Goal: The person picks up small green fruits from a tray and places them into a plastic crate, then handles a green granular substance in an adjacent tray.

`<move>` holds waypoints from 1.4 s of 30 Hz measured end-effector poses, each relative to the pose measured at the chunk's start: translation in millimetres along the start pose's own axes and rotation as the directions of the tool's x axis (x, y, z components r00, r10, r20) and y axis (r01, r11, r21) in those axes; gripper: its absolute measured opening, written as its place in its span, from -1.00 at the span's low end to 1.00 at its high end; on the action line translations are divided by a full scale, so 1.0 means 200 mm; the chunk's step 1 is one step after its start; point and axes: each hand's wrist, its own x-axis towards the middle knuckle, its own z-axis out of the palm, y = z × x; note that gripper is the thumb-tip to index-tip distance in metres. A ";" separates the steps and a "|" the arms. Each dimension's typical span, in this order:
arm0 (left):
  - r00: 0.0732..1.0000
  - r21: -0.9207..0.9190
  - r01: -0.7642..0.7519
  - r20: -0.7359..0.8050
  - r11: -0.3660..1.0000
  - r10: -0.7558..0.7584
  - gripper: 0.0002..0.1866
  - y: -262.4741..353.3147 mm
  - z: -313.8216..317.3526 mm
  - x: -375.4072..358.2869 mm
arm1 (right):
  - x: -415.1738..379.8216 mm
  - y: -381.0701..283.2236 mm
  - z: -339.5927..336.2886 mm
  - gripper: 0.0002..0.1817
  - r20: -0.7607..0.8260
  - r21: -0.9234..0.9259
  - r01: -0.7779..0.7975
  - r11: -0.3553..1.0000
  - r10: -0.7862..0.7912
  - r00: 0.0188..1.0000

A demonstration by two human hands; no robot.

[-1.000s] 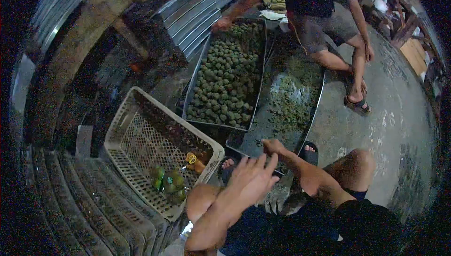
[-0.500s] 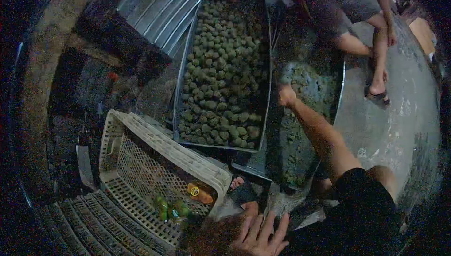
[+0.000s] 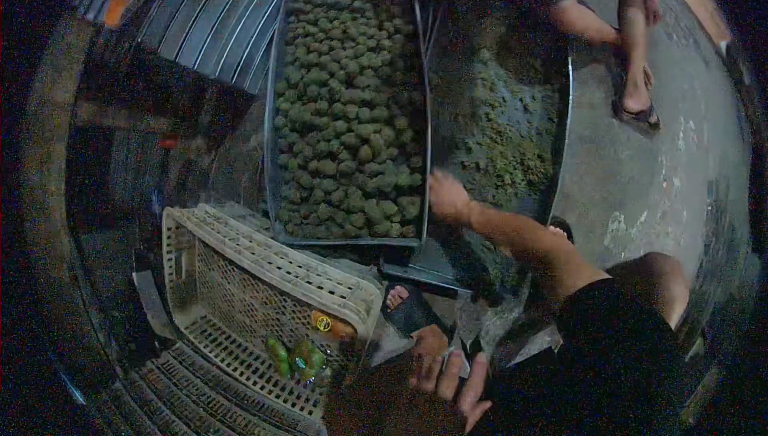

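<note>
A long metal-rimmed tray (image 3: 276,156) is filled with round, rough greenish-brown lumps (image 3: 352,108). My right hand (image 3: 448,194), blurred, reaches to the tray's right rim near its front corner, and its fingers are smeared by motion. Under that forearm lies a second, darker tray or sheet with scattered greenish crumbs (image 3: 512,148). At the bottom of the view, my left hand (image 3: 460,384) has its fingers stretched out and apart, near my bent leg. A brown surface (image 3: 384,400) lies beside it, partly covering it.
A pale plastic crate (image 3: 280,248) with green fruit (image 3: 296,356) and an orange item (image 3: 336,326) stands at lower left, by a slatted surface (image 3: 192,388). Corrugated metal (image 3: 216,20) lies at upper left. Another person's leg and sandalled foot (image 3: 638,100) are at upper right.
My right hand has moved from above the crumbs leftward to the rim of the filled tray. The view has shifted, so the tray appears further left. My left hand stays low, slightly turned.
</note>
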 end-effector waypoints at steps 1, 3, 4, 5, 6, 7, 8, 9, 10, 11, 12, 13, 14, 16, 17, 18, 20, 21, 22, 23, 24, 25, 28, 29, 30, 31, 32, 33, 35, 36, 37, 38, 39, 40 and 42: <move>0.999 0.006 0.034 0.033 0.999 -0.035 -0.22 -0.01 0.02 -0.01 | -0.10 -0.06 0.11 -0.55 -0.140 -0.039 0.110 0.993 -0.114 0.983; 0.996 0.030 -0.063 -0.060 0.998 0.065 -0.25 -0.01 -0.02 0.04 | -0.34 -0.08 0.25 -0.45 -0.258 -0.086 0.211 0.974 -0.226 0.939; 0.975 0.060 -0.152 -0.157 0.987 0.160 -0.26 -0.01 -0.01 0.05 | -0.47 -0.08 0.28 -0.45 -0.205 -0.027 0.259 0.966 -0.259 0.944; 0.971 0.196 -0.124 -0.179 0.973 0.160 -0.22 -0.02 0.07 0.03 | -0.61 -0.09 0.30 -0.45 -0.149 0.043 0.303 0.952 -0.294 0.944; 0.972 0.181 -0.130 -0.171 0.975 0.162 -0.22 0.01 0.05 0.03 | -0.72 -0.07 0.31 -0.45 -0.133 0.052 0.298 0.953 -0.290 0.948; 0.971 0.297 -0.139 -0.146 0.945 0.189 -0.22 0.04 0.00 0.02 | -0.83 -0.06 0.32 -0.44 -0.074 0.038 0.304 0.952 -0.301 0.951; 0.966 0.420 -0.149 -0.132 0.895 0.222 -0.22 0.07 -0.06 0.04 | -0.91 -0.02 0.33 -0.42 -0.024 0.009 0.309 0.951 -0.309 0.951; 0.974 0.468 -0.134 -0.101 0.873 0.203 -0.24 0.12 -0.09 0.04 | -0.96 0.01 0.41 -0.47 -0.106 -0.052 0.342 0.938 -0.345 0.932; 0.974 0.468 -0.139 -0.096 0.873 0.207 -0.24 0.12 -0.07 0.03 | -0.97 0.01 0.46 -0.47 -0.105 -0.049 0.337 0.940 -0.340 0.934; 0.971 0.403 -0.149 -0.115 0.903 0.211 -0.30 0.11 -0.03 0.02 | -0.98 0.03 0.50 -0.51 0.064 0.008 0.291 0.957 -0.291 0.955; 0.968 0.336 -0.157 -0.134 0.929 0.212 -0.36 0.11 -0.01 0.01 | -0.97 0.04 0.53 -0.55 0.234 0.059 0.237 0.970 -0.244 0.941; 0.968 0.336 -0.157 -0.132 0.929 0.211 -0.36 0.12 0.01 0.00 | -0.96 0.06 0.53 -0.55 0.234 0.061 0.237 0.970 -0.244 0.941; 0.968 0.349 -0.146 -0.142 0.926 0.206 -0.36 0.12 0.03 0.00 | -0.93 0.09 0.54 -0.56 0.164 0.116 0.150 0.982 -0.168 0.972; 0.969 0.360 -0.126 -0.156 0.924 0.192 -0.35 0.12 0.05 -0.01 | -0.84 0.14 0.46 -0.58 0.042 0.238 -0.005 0.971 -0.005 0.999; 0.968 0.308 -0.132 -0.163 0.942 0.189 -0.36 0.11 0.06 -0.01 | -0.81 0.15 0.39 -0.56 -0.150 0.278 -0.087 0.957 0.133 0.980; 0.968 0.257 -0.140 -0.168 0.956 0.187 -0.37 0.10 0.05 -0.01 | -0.79 0.14 0.24 -0.55 -0.328 0.335 -0.159 0.929 0.273 0.904; 0.991 0.206 -0.061 -0.106 0.977 0.084 -0.34 0.12 0.00 -0.02 | -0.71 0.20 0.20 -0.51 -0.287 0.303 -0.154 0.940 0.245 0.926; 0.999 0.158 0.019 -0.046 0.987 -0.012 -0.32 0.12 -0.03 -0.02 | -0.67 0.22 0.19 -0.47 -0.247 0.263 -0.150 0.953 0.217 0.944; 0.999 0.165 0.026 -0.048 0.986 -0.018 -0.32 0.11 -0.05 -0.02 | -0.64 0.21 0.25 -0.47 -0.255 0.267 -0.143 0.953 0.213 0.943; 0.991 0.163 0.095 -0.111 0.982 -0.077 -0.34 0.10 -0.07 -0.02 | -0.63 0.19 0.32 -0.48 -0.122 0.225 -0.159 0.961 0.189 0.974; 0.975 0.161 0.157 -0.181 0.974 -0.128 -0.37 0.08 -0.09 -0.02 | -0.63 0.18 0.35 -0.48 0.007 0.173 -0.169 0.970 0.171 0.985; 0.965 0.118 0.138 -0.238 0.983 -0.107 -0.41 0.05 -0.10 -0.03 | -0.66 0.17 0.35 -0.52 0.072 0.048 -0.111 0.993 0.107 0.992; 0.938 0.073 0.118 -0.335 0.990 -0.087 -0.41 0.03 -0.16 -0.04 | -0.73 0.21 0.37 -0.68 0.080 0.517 -0.298 0.802 0.302 0.950; 0.921 0.072 0.101 -0.385 0.992 -0.066 -0.44 0.01 -0.16 -0.04 | -0.78 0.20 0.37 -0.68 0.069 0.505 -0.297 0.810 0.305 0.950; 0.915 0.069 0.093 -0.400 0.993 -0.058 -0.44 0.02 -0.18 -0.04 | -0.86 0.17 0.30 -0.70 -0.124 0.809 -0.096 0.580 0.327 0.937; 0.913 0.013 0.122 -0.393 0.992 -0.108 -0.44 0.03 -0.19 -0.05 | -0.91 0.17 0.22 -0.69 -0.213 0.898 0.035 0.439 0.364 0.907; 0.911 -0.043 0.153 -0.380 0.987 -0.157 -0.43 0.04 -0.20 -0.06 | -0.96 0.17 0.13 -0.69 -0.300 0.936 0.188 0.297 0.397 0.867; 0.912 -0.038 0.168 -0.372 0.985 -0.170 -0.42 0.05 -0.21 -0.06 | -0.99 0.15 0.00 -0.64 0.084 0.995 -0.052 -0.081 0.477 0.875; 0.910 -0.047 0.152 -0.383 0.987 -0.159 -0.42 0.07 -0.20 -0.05 | -0.98 0.14 -0.04 -0.56 0.390 0.913 -0.267 -0.308 0.466 0.794; 0.913 -0.055 0.144 -0.378 0.988 -0.154 -0.41 0.07 -0.18 -0.05 | -0.96 0.13 0.00 -0.52 0.320 0.947 -0.280 -0.157 0.521 0.791; 0.904 -0.046 0.138 -0.402 0.989 -0.145 -0.41 0.07 -0.17 -0.05 | -0.88 0.18 0.19 -0.52 0.040 0.986 -0.120 0.112 0.547 0.836; 0.903 -0.020 0.142 -0.406 0.990 -0.138 -0.41 0.06 -0.16 -0.05 | -0.82 0.22 0.25 -0.50 -0.240 0.927 0.045 0.373 0.497 0.834; 0.902 0.006 0.147 -0.410 0.989 -0.132 -0.41 0.05 -0.15 -0.05 | -0.83 0.21 0.16 -0.50 -0.315 0.686 -0.134 0.715 0.458 0.832; 0.892 0.012 0.144 -0.435 0.989 -0.125 -0.41 0.04 -0.15 -0.05 | -0.84 0.19 0.04 -0.50 -0.340 0.674 -0.118 0.729 0.448 0.827; 0.885 0.004 0.122 -0.454 0.993 -0.107 -0.41 0.03 -0.15 -0.06 | -0.91 0.12 -0.23 -0.47 -0.170 0.508 -0.402 0.761 0.547 0.820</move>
